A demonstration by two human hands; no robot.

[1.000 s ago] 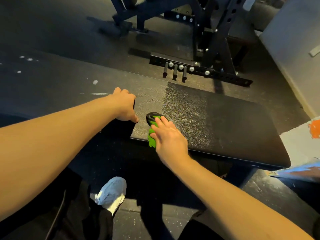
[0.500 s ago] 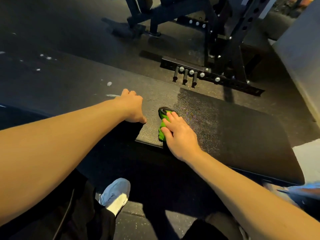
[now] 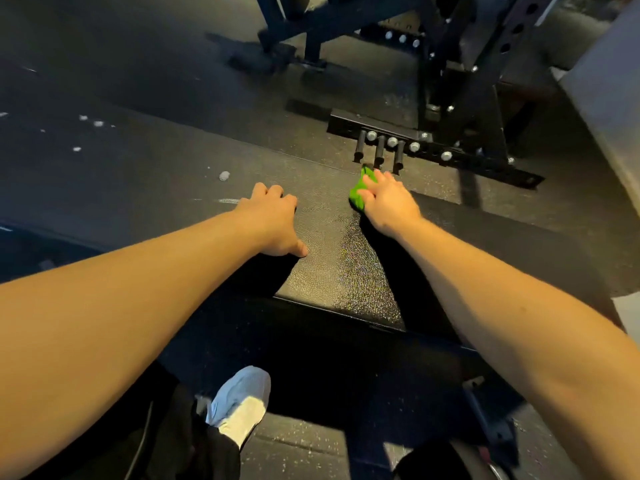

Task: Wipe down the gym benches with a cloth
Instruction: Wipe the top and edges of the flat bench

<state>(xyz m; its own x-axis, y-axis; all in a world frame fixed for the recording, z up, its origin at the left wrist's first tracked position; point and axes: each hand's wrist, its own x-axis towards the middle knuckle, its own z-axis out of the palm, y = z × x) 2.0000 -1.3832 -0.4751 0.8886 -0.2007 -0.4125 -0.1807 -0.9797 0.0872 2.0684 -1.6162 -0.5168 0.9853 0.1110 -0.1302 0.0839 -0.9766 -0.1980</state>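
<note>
A long black padded gym bench [image 3: 332,271] runs across the middle of the head view, its surface glistening wet between my arms. My right hand [image 3: 389,202] presses a crumpled green cloth [image 3: 360,194] flat against the pad at the bench's far edge, fingers spread over it; most of the cloth is hidden under the hand. My left hand [image 3: 273,221] rests on the pad to the left of the cloth, fingers curled down over the bench's far side, thumb pointing right, holding nothing.
A black steel rack base [image 3: 433,147] with bolts and three short pegs sits on the rubber floor just beyond the bench. A pale wall [image 3: 609,91] rises at the right. My white shoe [image 3: 239,403] stands below the bench's near edge.
My right hand has slid the green cloth from the bench's near edge across the pad to its far edge. The left hand has stayed in place on the pad.
</note>
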